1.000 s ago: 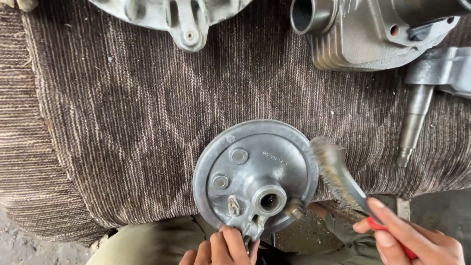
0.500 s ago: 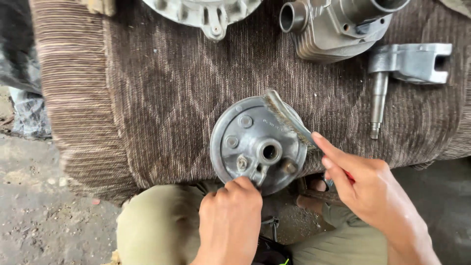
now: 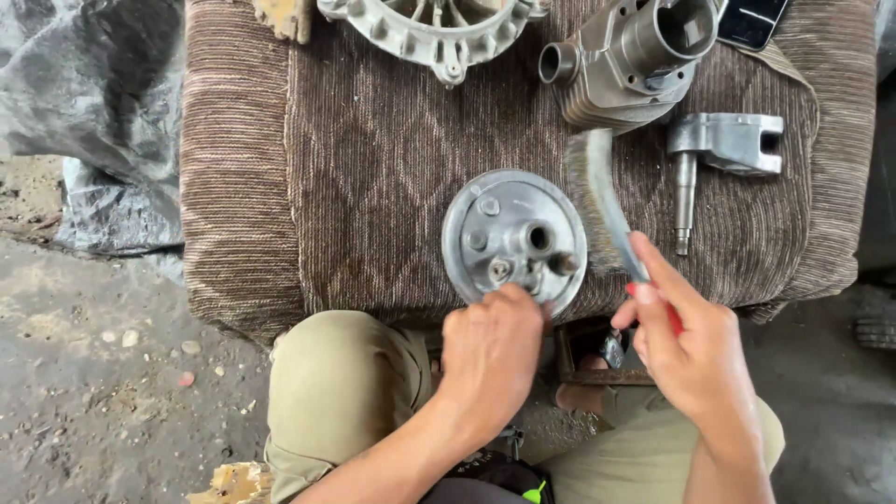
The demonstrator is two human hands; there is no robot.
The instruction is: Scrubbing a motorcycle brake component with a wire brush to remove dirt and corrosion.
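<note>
Wire brush [image 3: 597, 191] now off round plate [image 3: 513, 238], R hand [image 3: 695, 350] grip unchanged

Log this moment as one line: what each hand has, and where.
left hand: grips round metal plate on brown cushion | right hand: holds wire brush beside plate

Left hand [image 3: 490, 350] grips the round metal plate [image 3: 513, 238] on the brown cushion [image 3: 373, 159]; right hand [image 3: 695, 350] holds a wire brush [image 3: 597, 196] beside it
</note>
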